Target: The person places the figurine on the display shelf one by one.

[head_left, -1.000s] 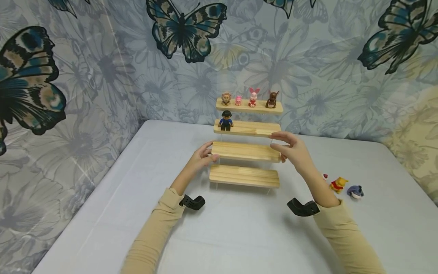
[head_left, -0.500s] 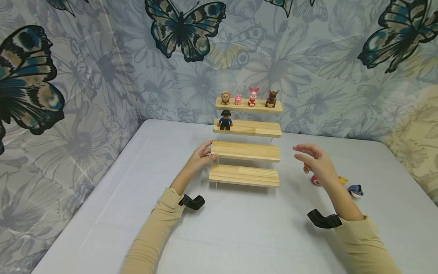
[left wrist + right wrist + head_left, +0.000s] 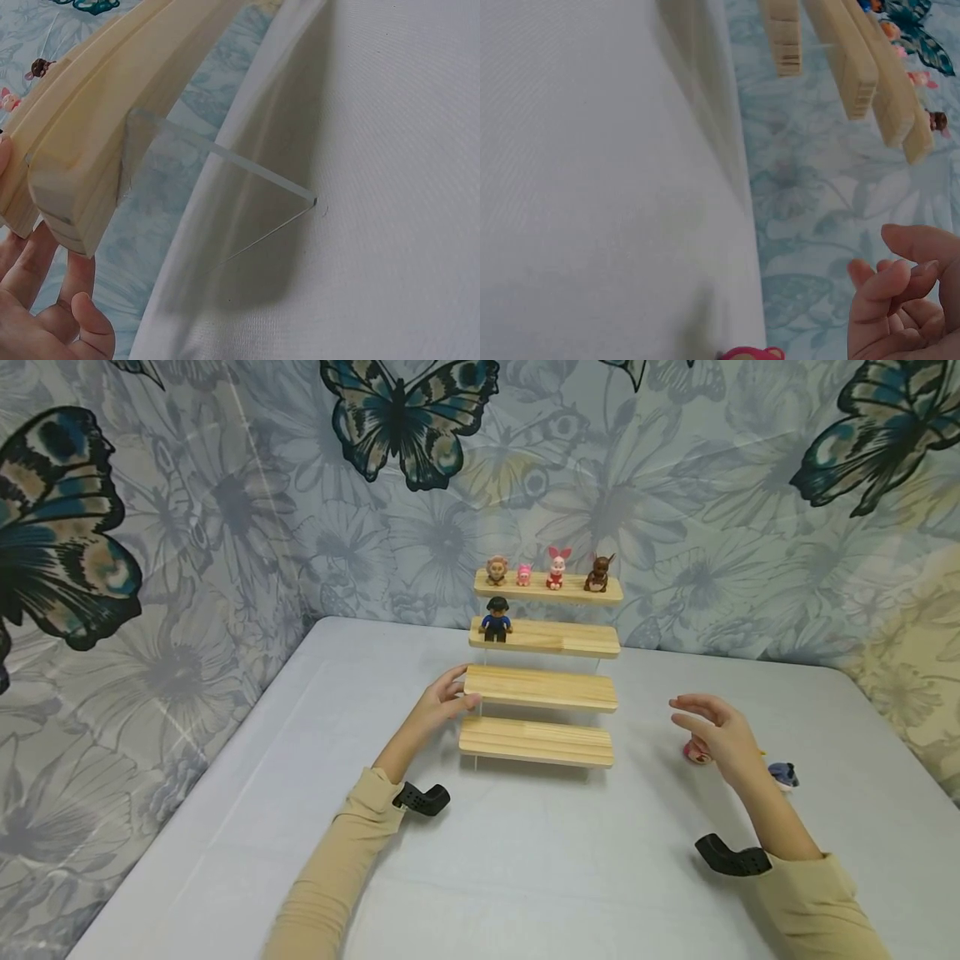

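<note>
Soft shadows, dim grayish wrist views

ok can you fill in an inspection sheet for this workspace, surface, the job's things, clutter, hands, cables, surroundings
Surface: white cloth-covered table, faint creases.
Job's things: four-tier wooden stand; lion-like figure, small pink figure, long-eared pink figure and brown figure on the top tier; dark-haired figure on the second; pink toy and blue-grey toy on the table, right of the stand.
Clutter: nothing seen.
Hands: left hand grips the third tier at its left end; right hand hovers near the pink toy, holding nothing; a black device on each wrist.
Cables: nothing seen.
Surroundings: butterfly-and-flower wall covering behind and to the left.
</note>
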A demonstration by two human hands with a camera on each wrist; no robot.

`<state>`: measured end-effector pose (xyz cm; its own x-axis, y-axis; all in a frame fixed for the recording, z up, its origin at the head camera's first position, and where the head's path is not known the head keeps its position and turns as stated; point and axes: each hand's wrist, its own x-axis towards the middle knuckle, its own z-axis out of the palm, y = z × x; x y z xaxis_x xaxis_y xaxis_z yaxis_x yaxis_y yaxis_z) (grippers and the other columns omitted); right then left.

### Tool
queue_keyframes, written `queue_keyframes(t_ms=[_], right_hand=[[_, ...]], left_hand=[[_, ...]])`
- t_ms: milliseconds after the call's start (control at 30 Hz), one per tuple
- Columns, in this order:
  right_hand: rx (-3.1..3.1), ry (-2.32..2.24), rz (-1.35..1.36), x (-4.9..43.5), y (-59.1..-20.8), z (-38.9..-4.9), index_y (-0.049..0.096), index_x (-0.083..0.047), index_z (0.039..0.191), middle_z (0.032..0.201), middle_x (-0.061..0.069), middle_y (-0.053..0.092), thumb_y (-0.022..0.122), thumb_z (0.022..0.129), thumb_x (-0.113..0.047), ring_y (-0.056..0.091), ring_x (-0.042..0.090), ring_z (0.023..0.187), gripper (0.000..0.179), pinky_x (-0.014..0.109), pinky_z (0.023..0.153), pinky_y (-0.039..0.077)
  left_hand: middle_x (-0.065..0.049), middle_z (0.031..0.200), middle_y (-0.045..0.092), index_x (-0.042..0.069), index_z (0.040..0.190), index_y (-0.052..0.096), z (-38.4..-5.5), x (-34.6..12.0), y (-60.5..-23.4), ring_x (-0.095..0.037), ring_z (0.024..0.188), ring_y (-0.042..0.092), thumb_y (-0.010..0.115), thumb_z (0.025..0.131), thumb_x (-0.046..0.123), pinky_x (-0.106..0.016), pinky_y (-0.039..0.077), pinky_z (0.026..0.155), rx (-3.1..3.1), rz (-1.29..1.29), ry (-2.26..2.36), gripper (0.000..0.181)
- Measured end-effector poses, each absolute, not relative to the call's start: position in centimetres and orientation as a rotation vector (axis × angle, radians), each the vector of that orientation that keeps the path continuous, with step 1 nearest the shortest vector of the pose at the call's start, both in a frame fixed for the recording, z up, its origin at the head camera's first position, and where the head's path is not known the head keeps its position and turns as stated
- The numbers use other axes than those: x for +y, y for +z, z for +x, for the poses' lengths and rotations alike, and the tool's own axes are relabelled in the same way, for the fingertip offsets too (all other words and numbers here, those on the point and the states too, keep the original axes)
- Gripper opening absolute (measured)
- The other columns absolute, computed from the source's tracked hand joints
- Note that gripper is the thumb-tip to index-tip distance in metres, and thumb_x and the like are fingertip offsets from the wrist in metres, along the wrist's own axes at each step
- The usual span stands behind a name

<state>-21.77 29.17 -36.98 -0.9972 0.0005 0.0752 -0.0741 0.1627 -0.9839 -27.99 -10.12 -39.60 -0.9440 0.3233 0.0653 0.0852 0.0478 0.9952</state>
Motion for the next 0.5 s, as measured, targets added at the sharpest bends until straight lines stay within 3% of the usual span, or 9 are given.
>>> queue_keyframes(t_ms=[100,333,500], right_hand=[[-2.327,2.010,0.050,29.9,-37.6,-21.4,0.056,-0.008,0.107,0.098,-0.009,0.061,0.060,0.086,-0.009,0.037,0.010,0.044,0.021,0.023,0.041,0.035],[-2.435,1.810,-0.072,32.0,-39.3,-21.0,0.055,-0.014,0.110,0.102,-0.011,0.060,0.062,0.086,-0.021,0.045,0.007,0.051,0.026,0.022,0.046,0.041],[-2.315,1.954,-0.110,32.3,-39.0,-20.3,0.055,-0.013,0.105,0.095,-0.013,0.061,0.060,0.087,-0.011,0.045,0.007,0.051,0.019,0.021,0.044,0.041]], left_hand=[[-0.011,0.113,0.057,0.013,0.141,0.029,-28.0,-10.1,-39.6,-0.019,0.088,0.054,0.062,0.084,0.021,-0.032,0.034,0.070,2.140,0.414,2.007,0.066],[-0.012,0.114,0.056,0.010,0.141,0.026,-28.1,-10.1,-39.7,-0.022,0.090,0.054,0.062,0.084,0.021,-0.040,0.036,0.077,2.137,0.415,1.999,0.068],[-0.014,0.115,0.055,0.010,0.141,0.026,-27.5,-10.2,-39.0,-0.021,0.091,0.054,0.061,0.086,0.020,-0.048,0.034,0.083,2.123,0.411,1.997,0.066]])
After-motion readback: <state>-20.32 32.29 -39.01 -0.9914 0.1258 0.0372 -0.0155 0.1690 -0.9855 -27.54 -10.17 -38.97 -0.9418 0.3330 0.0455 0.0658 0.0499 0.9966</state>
